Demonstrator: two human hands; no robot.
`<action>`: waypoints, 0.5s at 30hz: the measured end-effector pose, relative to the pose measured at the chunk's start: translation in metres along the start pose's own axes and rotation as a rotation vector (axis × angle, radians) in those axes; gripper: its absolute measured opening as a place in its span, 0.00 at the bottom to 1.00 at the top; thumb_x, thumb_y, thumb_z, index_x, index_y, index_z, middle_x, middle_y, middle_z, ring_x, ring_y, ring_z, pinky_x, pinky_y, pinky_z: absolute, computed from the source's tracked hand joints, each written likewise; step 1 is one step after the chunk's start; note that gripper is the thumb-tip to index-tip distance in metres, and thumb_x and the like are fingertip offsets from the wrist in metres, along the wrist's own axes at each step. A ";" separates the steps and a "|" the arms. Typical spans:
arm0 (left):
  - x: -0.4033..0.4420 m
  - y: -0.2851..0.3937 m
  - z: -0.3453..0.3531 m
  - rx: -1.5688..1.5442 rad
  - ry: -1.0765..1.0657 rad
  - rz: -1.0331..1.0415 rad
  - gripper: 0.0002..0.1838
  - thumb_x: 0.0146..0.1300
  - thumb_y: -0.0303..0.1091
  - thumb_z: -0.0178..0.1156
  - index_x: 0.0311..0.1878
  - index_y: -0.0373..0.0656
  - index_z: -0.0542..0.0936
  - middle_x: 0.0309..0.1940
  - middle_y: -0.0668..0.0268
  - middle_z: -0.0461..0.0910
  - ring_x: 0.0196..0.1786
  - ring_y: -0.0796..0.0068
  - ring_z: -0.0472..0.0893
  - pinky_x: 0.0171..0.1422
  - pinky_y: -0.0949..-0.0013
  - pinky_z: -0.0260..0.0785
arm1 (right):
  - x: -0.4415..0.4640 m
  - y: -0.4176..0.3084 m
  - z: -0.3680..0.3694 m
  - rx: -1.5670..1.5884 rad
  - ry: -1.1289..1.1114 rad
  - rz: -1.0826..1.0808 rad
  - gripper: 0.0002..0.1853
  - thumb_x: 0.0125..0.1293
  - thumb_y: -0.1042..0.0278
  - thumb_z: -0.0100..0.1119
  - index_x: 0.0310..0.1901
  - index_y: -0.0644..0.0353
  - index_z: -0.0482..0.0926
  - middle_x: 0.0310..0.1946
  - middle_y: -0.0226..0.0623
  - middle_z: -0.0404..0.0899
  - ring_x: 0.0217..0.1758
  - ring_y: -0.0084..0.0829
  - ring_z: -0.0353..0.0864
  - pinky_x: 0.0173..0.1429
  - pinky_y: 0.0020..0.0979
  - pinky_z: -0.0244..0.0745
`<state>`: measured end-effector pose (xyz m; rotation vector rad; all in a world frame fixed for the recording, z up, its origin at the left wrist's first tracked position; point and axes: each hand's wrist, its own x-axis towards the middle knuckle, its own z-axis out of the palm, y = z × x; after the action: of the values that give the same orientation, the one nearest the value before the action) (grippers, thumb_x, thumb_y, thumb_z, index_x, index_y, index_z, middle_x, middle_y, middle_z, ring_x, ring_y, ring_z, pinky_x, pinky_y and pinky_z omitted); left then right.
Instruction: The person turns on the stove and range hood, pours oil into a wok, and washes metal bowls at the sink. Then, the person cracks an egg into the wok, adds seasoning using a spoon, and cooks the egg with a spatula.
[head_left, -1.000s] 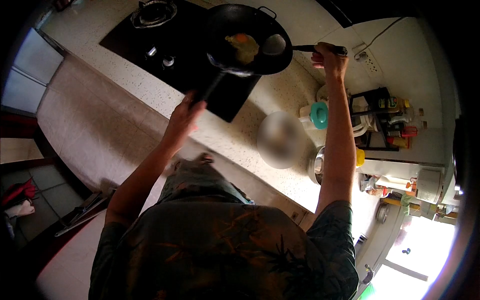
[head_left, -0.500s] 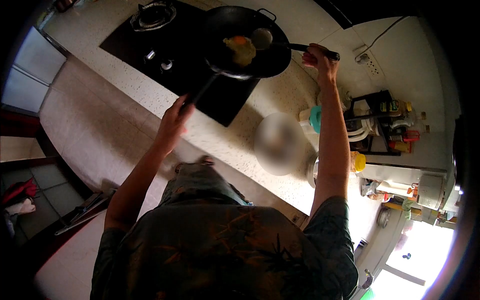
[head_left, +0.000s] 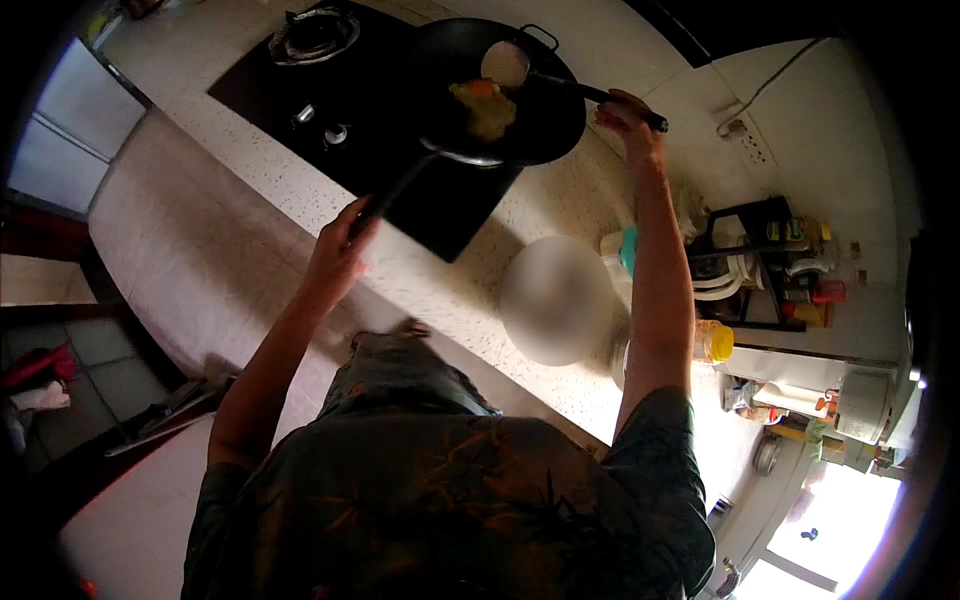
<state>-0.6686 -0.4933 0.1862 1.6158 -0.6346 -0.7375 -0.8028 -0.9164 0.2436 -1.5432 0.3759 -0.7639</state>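
A dark wok (head_left: 548,135) sits on the right part of the black cooktop. My left hand (head_left: 340,248) is closed around its long handle, which points toward me. In the wok lies a yellowish fried egg (head_left: 490,115) with an orange patch at its upper edge. My right hand (head_left: 632,125) grips the black handle of a ladle (head_left: 506,65), reaching in from the right. The ladle's round bowl is over the far part of the wok, just beyond the egg; whether it touches the wok I cannot tell.
On the cooktop (head_left: 270,110), another burner (head_left: 314,36) is at the left, with two knobs (head_left: 336,134) in front. A blurred round shape (head_left: 556,300) is on the counter (head_left: 510,215). A rack (head_left: 750,215) with bottles and a yellow-lidded jar (head_left: 714,342) stand to the right.
The ladle's bowl has moved from beside the egg to the far side of the wok, up and slightly left. My right hand shifted a little left. My left hand still holds the wok handle.
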 end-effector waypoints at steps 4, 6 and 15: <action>-0.002 0.005 0.001 0.002 0.007 -0.019 0.22 0.61 0.39 0.52 0.55 0.40 0.66 0.30 0.66 0.71 0.20 0.83 0.65 0.19 0.78 0.60 | 0.000 -0.008 0.018 -0.075 0.067 0.085 0.17 0.52 0.72 0.58 0.44 0.71 0.73 0.36 0.45 0.77 0.38 0.35 0.78 0.44 0.32 0.76; -0.002 0.006 0.002 0.005 0.010 -0.013 0.21 0.61 0.39 0.52 0.55 0.40 0.66 0.29 0.67 0.70 0.20 0.83 0.65 0.19 0.79 0.60 | -0.001 -0.008 0.018 -0.091 0.066 0.082 0.18 0.53 0.71 0.58 0.44 0.71 0.73 0.36 0.45 0.77 0.38 0.35 0.78 0.44 0.33 0.76; -0.001 -0.003 0.003 -0.004 0.008 -0.033 0.23 0.60 0.44 0.52 0.55 0.41 0.67 0.26 0.69 0.68 0.20 0.84 0.64 0.20 0.79 0.59 | -0.017 -0.086 0.042 -0.680 0.151 -0.021 0.12 0.53 0.65 0.58 0.37 0.64 0.79 0.22 0.36 0.77 0.23 0.22 0.76 0.25 0.23 0.73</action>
<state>-0.6714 -0.4935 0.1832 1.6280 -0.6023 -0.7555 -0.8048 -0.8627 0.3242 -2.1260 0.7908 -0.8159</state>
